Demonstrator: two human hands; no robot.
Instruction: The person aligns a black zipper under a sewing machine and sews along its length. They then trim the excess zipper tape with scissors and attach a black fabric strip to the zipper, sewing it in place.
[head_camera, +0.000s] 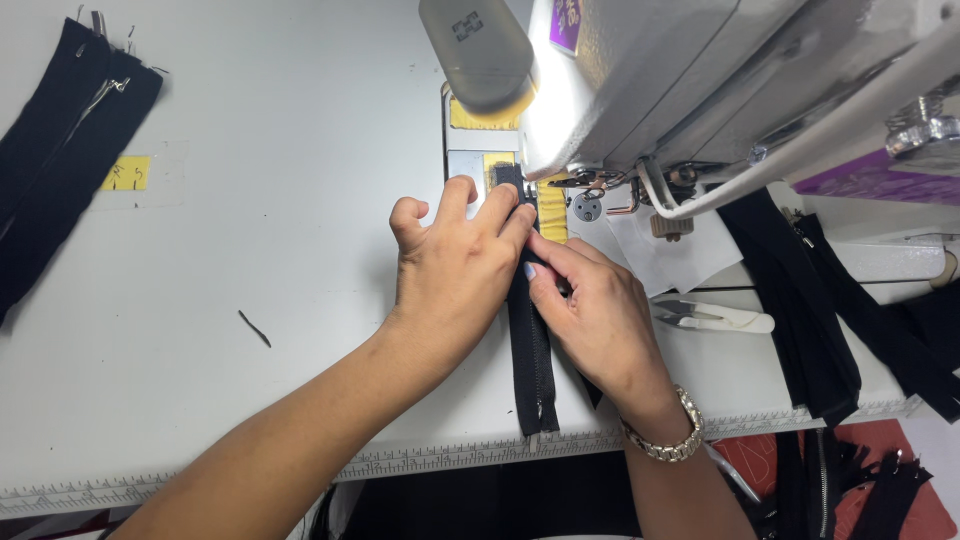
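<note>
Two bare hands press a black zipper tape (531, 350) flat on the white bed of an industrial sewing machine (700, 90), its lamp lit; the left hand (455, 265) lies spread over the upper part of the tape, fingertips touching it just short of the presser foot (585, 183); the right hand (600, 310), a gold wristwatch (668, 440) on its wrist, pinches the tape's right edge between thumb and forefinger, a narrow grip closed on the tape.

The zipper lies in the middle of the table (250, 250), its long axis running from the person toward the needle, far end under the fingertips beside a yellow guide strip (552, 208), near end with the slider hanging at the table's ruled front edge; it leans only a little to the right as it nears the person.

Judged from the pose, the step goes well if the tape stays straight and flat against the guide, both hands feeding evenly, fingertips kept clear of the needle.

White thread snips (715, 317) lie just right of the right hand; more black zippers (60, 150) rest at far left near a yellow label (126, 173), and others (810, 320) drape off the right side.
</note>
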